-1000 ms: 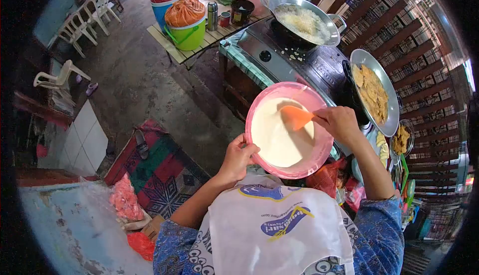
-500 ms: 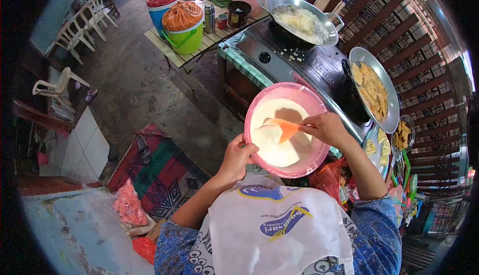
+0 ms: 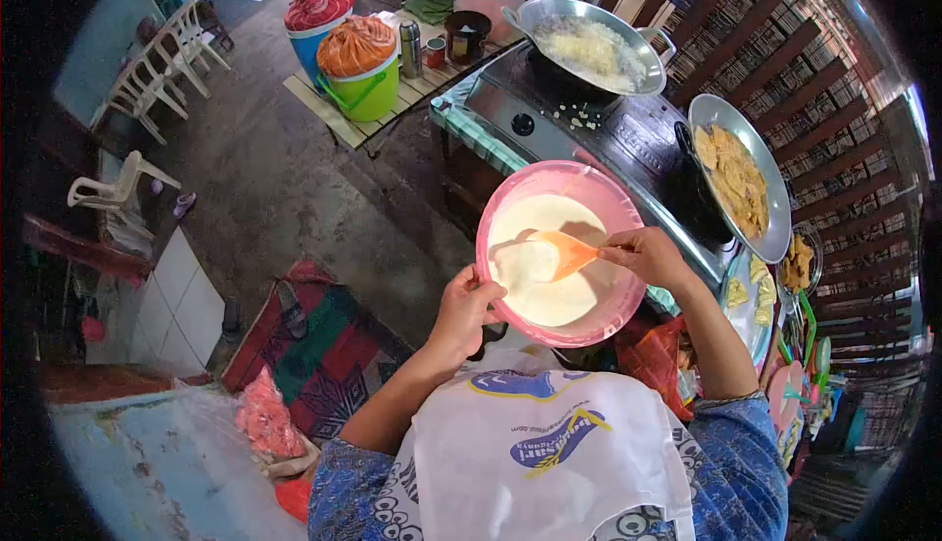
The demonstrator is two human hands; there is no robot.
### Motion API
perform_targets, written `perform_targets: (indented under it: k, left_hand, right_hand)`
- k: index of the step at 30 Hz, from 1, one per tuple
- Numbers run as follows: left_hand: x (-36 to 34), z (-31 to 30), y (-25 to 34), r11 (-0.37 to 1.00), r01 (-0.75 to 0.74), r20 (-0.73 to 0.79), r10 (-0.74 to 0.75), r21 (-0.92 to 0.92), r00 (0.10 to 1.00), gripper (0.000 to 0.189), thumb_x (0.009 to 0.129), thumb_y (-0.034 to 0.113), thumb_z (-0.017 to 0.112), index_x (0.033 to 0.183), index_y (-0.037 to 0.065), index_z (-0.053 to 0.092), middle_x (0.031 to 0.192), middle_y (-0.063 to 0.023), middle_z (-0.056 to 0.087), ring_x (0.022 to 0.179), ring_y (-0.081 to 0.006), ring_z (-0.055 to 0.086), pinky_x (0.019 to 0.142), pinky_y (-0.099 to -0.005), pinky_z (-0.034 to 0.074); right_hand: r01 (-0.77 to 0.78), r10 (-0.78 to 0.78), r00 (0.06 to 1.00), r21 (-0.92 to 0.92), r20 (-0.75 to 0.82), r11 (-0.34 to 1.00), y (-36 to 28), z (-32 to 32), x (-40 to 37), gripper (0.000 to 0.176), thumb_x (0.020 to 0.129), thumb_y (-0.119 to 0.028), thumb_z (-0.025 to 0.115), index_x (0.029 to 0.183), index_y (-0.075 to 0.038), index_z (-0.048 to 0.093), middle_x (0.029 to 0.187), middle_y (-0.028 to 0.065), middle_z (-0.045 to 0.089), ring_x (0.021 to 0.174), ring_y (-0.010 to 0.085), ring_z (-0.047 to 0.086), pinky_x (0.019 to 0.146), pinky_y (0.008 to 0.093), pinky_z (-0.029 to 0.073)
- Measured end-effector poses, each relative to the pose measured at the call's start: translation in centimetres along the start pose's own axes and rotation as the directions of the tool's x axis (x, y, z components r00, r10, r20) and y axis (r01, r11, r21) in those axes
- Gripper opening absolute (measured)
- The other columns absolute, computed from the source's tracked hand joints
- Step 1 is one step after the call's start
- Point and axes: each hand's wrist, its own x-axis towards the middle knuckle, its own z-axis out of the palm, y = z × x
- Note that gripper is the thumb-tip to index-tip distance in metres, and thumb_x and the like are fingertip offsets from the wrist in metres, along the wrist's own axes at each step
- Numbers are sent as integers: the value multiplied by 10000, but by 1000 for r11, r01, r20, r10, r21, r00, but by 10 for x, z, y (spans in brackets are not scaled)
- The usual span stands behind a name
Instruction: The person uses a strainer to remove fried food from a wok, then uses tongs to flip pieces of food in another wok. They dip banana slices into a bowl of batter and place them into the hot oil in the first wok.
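Holding the orange spatula [image 3: 564, 252] in your right hand [image 3: 643, 258], you have its blade laid in the pale batter [image 3: 549, 296] near the middle of the pink bowl [image 3: 520, 180]. Your fingers [image 3: 620, 243] are pinched narrowly round the handle end, which they hide. The spatula's long axis runs across the bowl from right to left, and the blade points to your left and slightly away from you, with batter clinging to its far edge. The right hand is on it; the left hand [image 3: 469, 308] is nearer the bowl's rim and closed on it at the side closest to your body, thumb hooked over the edge. The bowl is held up in front of your chest, tipped a little toward you, off the surface. Beyond it lies the dark stove [image 3: 628, 139], carrying a wok [image 3: 589, 46] of frying food. To the right is a metal tray [image 3: 775, 237] of fried pieces.
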Motion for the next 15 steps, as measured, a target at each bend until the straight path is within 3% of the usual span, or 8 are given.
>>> perform_targets:
  k: [3, 8, 9, 12, 13, 15]
  left_hand:
    - [13, 3, 9, 1000, -13, 16, 13, 1, 1000, 253, 680, 25, 484, 932, 41, 504, 873, -64, 552, 746, -162, 567, 648, -339, 506]
    - [39, 19, 35, 999, -45, -23, 44, -28, 999, 287, 675, 31, 503, 961, 46, 504, 903, -71, 557, 774, -179, 574, 647, -365, 511]
    - [46, 21, 40, 998, -63, -1, 63, -30, 998, 295, 674, 32, 506, 968, 45, 501, 919, -78, 557, 781, -184, 577, 646, -370, 513]
    - [67, 32, 60, 996, -90, 7, 90, -29, 996, 314, 674, 28, 505, 987, 43, 490, 921, -81, 557, 779, -185, 577, 645, -367, 515]
    - [74, 34, 65, 995, -93, 17, 93, -22, 996, 314, 674, 28, 505, 987, 43, 490, 921, -81, 557, 779, -185, 577, 645, -367, 515]
    - [87, 39, 73, 992, -114, 34, 116, -47, 993, 329, 675, 23, 504, 1002, 38, 478, 927, -82, 555, 789, -184, 574, 646, -363, 515]
  right_hand:
    - [-55, 55, 998, 59, -2, 997, 4, -13, 8, 245, 741, -304, 583, 849, -86, 617, 636, 121, 557, 506, 184, 494, 511, 293, 397]
    - [46, -10, 992, 284, -125, 958, 28, -43, 36, 210, 755, -233, 581, 863, -57, 615, 622, 85, 570, 545, 63, 456, 522, 246, 398]
    - [-24, 62, 991, 304, -116, 952, 27, -56, 37, 201, 785, -157, 560, 822, 37, 594, 648, -45, 530, 615, 32, 436, 540, 204, 378]
    - [-22, 99, 982, 425, -160, 905, 32, -93, 54, 213, 790, -197, 548, 806, 8, 606, 640, -50, 520, 600, 33, 425, 551, 205, 363]
    - [-53, 115, 981, 360, -153, 931, 42, -107, 62, 210, 788, -212, 542, 799, -16, 616, 618, -53, 503, 567, 37, 402, 529, 202, 344]
    - [-21, 135, 956, 399, -260, 917, 51, -128, 75, 260, 779, -262, 547, 800, -12, 616, 589, -24, 507, 550, 65, 405, 497, 231, 339]
